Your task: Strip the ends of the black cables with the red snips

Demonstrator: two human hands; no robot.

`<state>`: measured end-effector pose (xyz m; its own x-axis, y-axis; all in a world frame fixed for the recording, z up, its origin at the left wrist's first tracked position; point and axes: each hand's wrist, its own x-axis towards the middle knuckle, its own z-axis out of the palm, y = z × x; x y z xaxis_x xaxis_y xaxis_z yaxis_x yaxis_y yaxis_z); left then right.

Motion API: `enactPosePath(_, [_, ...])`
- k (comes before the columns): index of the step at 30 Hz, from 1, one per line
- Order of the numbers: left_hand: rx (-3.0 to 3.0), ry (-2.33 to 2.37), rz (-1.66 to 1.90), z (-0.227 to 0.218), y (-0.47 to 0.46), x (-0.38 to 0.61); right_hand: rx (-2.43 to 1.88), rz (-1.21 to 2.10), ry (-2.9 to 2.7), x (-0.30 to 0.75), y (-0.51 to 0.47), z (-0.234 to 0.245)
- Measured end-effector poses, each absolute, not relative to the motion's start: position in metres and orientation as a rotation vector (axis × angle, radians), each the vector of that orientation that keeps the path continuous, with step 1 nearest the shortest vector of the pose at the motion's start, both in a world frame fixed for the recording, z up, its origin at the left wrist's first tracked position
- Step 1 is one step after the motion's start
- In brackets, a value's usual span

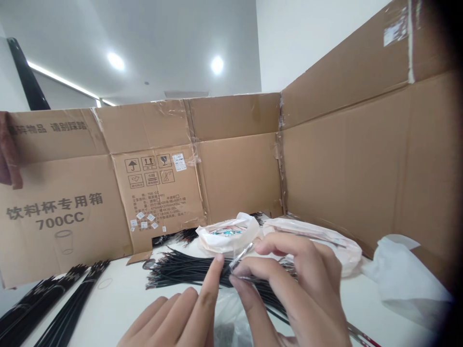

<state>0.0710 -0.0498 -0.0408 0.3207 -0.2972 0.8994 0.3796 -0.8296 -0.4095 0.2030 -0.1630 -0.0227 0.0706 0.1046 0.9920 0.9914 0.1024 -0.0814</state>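
My left hand [181, 313] and my right hand [292, 289] meet low in the middle of the head view, over a white table [123, 294]. Between the fingertips of both hands is a small clear plastic piece [240, 258], pinched by the right thumb and forefinger, with the left forefinger touching it. Just behind the fingers lies a pile of thin black wires [181, 270]. A clear bag [227, 318] shows under the hands.
Flattened cardboard boxes [235, 164] stand as a wall behind and to the right. Two pinkish plastic bags [227, 236] [325, 241] lie past the wires. More black wire bundles [54, 303] lie at bottom left. White wrapping [405, 274] sits at right. Another person's hand [9, 154] grips the cardboard's left edge.
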Motion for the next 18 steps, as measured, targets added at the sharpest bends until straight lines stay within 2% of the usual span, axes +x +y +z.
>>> enactPosePath(6, [-2.245, -0.008, -1.367, -0.024, -0.058, 0.070, -1.287, -0.762, -1.379, 0.205, -0.162, -0.016])
enactPosePath(14, [-3.136, -0.124, -1.689, -0.019, -0.040, 0.067, -1.111, -0.093, -1.265, 0.229, -0.160, -0.001])
enactPosePath(18, [-3.206, -0.166, -1.719, -0.026, -0.032, 0.065, -1.052, 0.164, -1.355, 0.242, -0.156, 0.001])
